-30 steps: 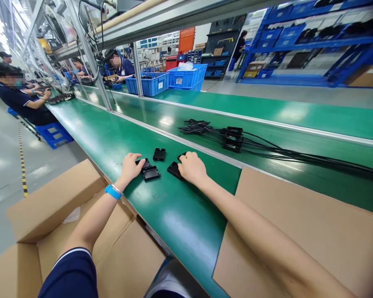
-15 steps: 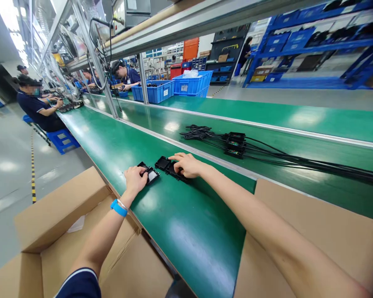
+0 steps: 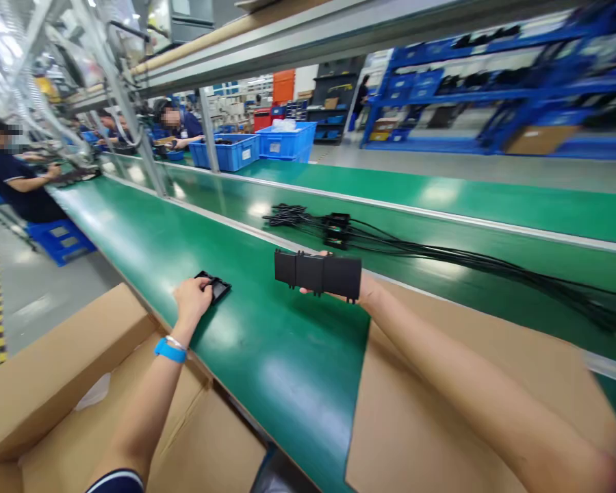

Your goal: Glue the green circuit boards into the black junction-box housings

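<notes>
My left hand (image 3: 192,300) rests on the near green bench, its thumb and fingers closed on the edge of a black plastic case (image 3: 220,289) that lies there with its hollow side up. My right hand (image 3: 368,289) is raised above the bench. It grips a black three-section plastic housing (image 3: 315,274), with the smooth outer faces turned toward me and small tabs along the edges. Most of the right fingers are hidden behind this piece.
Beyond the metal strip lie black cables (image 3: 441,253) with small open black boxes (image 3: 335,229) on them. An open cardboard box (image 3: 56,363) sits at the near left, and another cardboard piece (image 3: 415,397) at the right. Blue bins (image 3: 285,142) and co-workers (image 3: 182,127) are farther back.
My right hand has lifted the three-section housing off the bench and turned its outer side toward me. My left hand still holds the case on the bench. The view has shifted right.
</notes>
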{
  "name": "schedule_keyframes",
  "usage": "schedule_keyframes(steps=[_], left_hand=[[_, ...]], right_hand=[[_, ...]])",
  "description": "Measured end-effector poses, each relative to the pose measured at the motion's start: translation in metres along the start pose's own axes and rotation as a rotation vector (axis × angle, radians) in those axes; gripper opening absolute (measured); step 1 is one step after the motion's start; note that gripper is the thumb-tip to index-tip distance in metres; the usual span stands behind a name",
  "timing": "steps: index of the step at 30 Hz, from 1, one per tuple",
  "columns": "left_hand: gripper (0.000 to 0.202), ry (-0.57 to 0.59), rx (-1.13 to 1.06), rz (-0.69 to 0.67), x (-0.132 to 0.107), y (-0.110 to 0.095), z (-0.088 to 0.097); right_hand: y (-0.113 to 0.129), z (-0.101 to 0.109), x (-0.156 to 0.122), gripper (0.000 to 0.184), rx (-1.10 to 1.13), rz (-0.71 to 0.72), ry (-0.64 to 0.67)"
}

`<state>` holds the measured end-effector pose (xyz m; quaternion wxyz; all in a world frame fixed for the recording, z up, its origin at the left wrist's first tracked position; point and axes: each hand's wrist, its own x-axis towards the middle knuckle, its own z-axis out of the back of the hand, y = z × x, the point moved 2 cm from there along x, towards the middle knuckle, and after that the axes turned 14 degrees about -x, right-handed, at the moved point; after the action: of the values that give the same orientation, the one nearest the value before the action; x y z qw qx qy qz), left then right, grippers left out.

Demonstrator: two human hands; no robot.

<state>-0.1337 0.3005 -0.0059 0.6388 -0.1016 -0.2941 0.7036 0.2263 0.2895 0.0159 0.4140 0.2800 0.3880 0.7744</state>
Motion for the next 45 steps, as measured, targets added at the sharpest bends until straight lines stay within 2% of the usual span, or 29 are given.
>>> schedule_keyframes(steps=[2,4,6,8,10,13,15,16,18,20,23,25,30,32,35,38,40,42,45], left_hand=[[0.031,0.036,0.003,-0.014,0.006,-0.009,0.006],[0.03,0.083,-0.005,-0.051,0.014,-0.027,0.009],[0.031,0.154,-0.044,-0.13,0.017,-0.061,0.004],[0.033,0.238,-0.109,-0.263,0.01,-0.112,-0.011],[0.034,0.315,-0.177,-0.437,-0.01,-0.175,-0.038],[0.029,0.454,-0.256,-0.689,-0.059,-0.27,-0.091],[0.026,0.535,-0.296,-0.817,-0.096,-0.321,-0.125],[0.026,0.57,-0.311,-0.869,-0.113,-0.34,-0.141],[0.026,0.629,-0.327,-0.948,-0.14,-0.365,-0.169],[0.027,0.679,-0.325,-0.99,-0.155,-0.373,-0.19],[0.027,0.73,-0.305,-0.999,-0.157,-0.367,-0.208],[0.027,0.751,-0.298,-1.006,-0.152,-0.36,-0.211],[0.031,0.799,-0.335,-1.108,-0.148,-0.349,-0.202],[0.034,0.803,-0.371,-1.16,-0.139,-0.35,-0.204],[0.039,0.801,-0.418,-1.227,-0.119,-0.358,-0.219],[0.039,0.798,-0.49,-1.206,-0.1,-0.362,-0.234],[0.04,0.801,-0.527,-1.164,-0.093,-0.359,-0.239],[0.041,0.79,-0.552,-1.123,-0.09,-0.356,-0.241],[0.04,0.75,-0.585,-1.079,-0.089,-0.353,-0.241]], right_hand=[[0.004,0.015,-0.04,0.057,0.089,-0.048,-0.105],[0.01,0.027,-0.077,0.057,0.143,-0.087,-0.174],[0.018,0.035,-0.115,0.06,0.167,-0.12,-0.188],[0.029,0.037,-0.155,0.059,0.177,-0.155,-0.164],[0.042,0.03,-0.197,0.043,0.078,-0.188,-0.121],[0.058,0.002,-0.254,0.005,-0.419,-0.265,-0.086],[0.061,-0.02,-0.278,0.011,-0.734,-0.339,-0.08],[0.058,-0.028,-0.285,0.013,-0.822,-0.375,-0.086],[0.05,-0.038,-0.291,0.014,-0.918,-0.432,-0.107],[0.04,-0.039,-0.29,0.015,-0.957,-0.467,-0.149],[0.032,-0.032,-0.287,0.014,-0.946,-0.483,-0.213],[0.033,-0.029,-0.288,0.014,-0.938,-0.478,-0.247],[0.047,-0.035,-0.292,0.022,-0.995,-0.45,-0.282],[0.047,-0.036,-0.285,0.028,-1.059,-0.442,-0.261],[0.039,-0.03,-0.272,0.035,-1.112,-0.473,-0.26],[0.035,-0.02,-0.274,0.037,-1.12,-0.439,-0.339],[0.038,-0.006,-0.295,0.039,-1.149,-0.372,-0.465],[0.041,0.022,-0.337,0.036,-1.189,-0.401,-0.635],[0.044,0.088,-0.44,0.021,-1.205,-0.751,-0.916]])
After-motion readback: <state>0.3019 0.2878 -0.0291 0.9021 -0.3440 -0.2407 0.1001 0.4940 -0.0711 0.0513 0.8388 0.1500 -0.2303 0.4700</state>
